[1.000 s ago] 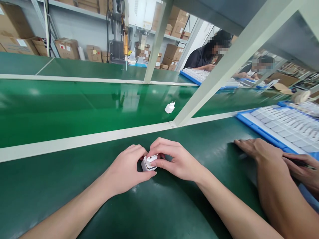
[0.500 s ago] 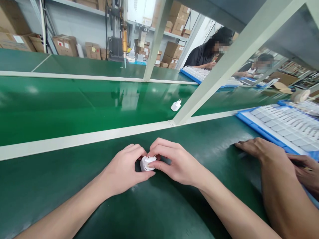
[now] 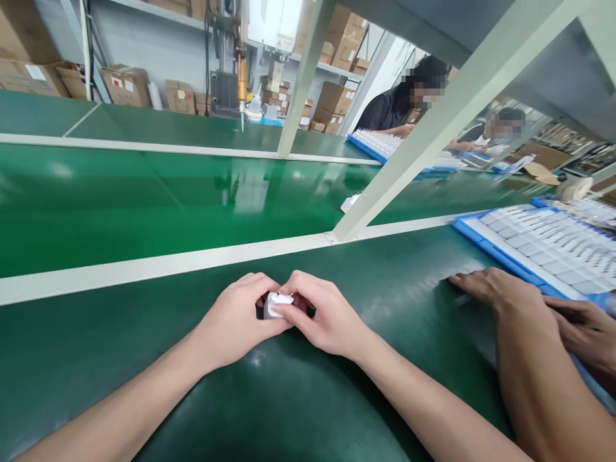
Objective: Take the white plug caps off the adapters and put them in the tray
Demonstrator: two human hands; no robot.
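A small white plug adapter [image 3: 272,306] stands on the dark green bench [image 3: 308,398], its metal pins partly showing at the top. My left hand [image 3: 245,314] is closed round its left side, thumb in front and fingers behind. From the right, my right hand [image 3: 325,314] grips the same adapter, with the thumb across its front face and the forefinger at the back. The fingers cover much of the adapter. Farther off, another white plug adapter [image 3: 350,203] lies on the bright green belt [image 3: 168,212], half hidden by a slanted post [image 3: 409,160].
A co-worker's hands [image 3: 514,295] rest at the right by a blue tray [image 3: 481,237] of white adapters. A pale rail [image 3: 168,269] edges the belt. Across it sit people at another tray [image 3: 366,144], and a machine with an orange-barrelled tool [image 3: 242,77].
My hands and the adapter have shifted slightly left, and my right hand has closed in more. The adapter on the belt has moved right, behind the post.
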